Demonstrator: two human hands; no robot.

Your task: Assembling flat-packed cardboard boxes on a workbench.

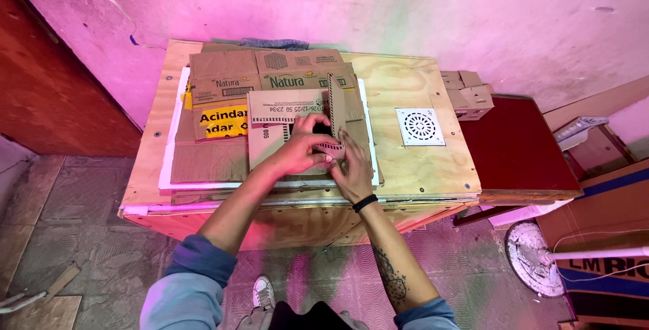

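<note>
Both hands meet over a plywood worktable [433, 168], working a corrugated cardboard strip [336, 110]. The left hand [297, 151] is closed around the strip's lower, curled end, thumb and fingertips pinching it from the near side. The right hand [354, 171], with a black band at its wrist, lies flatter just beside the left, its fingers pressed against the same curled end from the right. Above both hands the strip rises on its edge, almost upright, with its fluted side showing.

Under the hands lies a flattened cardboard sheet [270, 110] with print on it, and beyond and to the left of the left hand more flattened cardboard boxes [223, 80] overlap on a white board [177, 110]. To the right of the right hand, well apart, a white square drain grate [420, 126] rests on the bare plywood. Farther right, past the table's corner, small folded cardboard boxes [468, 93] sit beside a dark red panel [517, 144]. A white fan base [534, 259] stands on the floor below the right arm.
</note>
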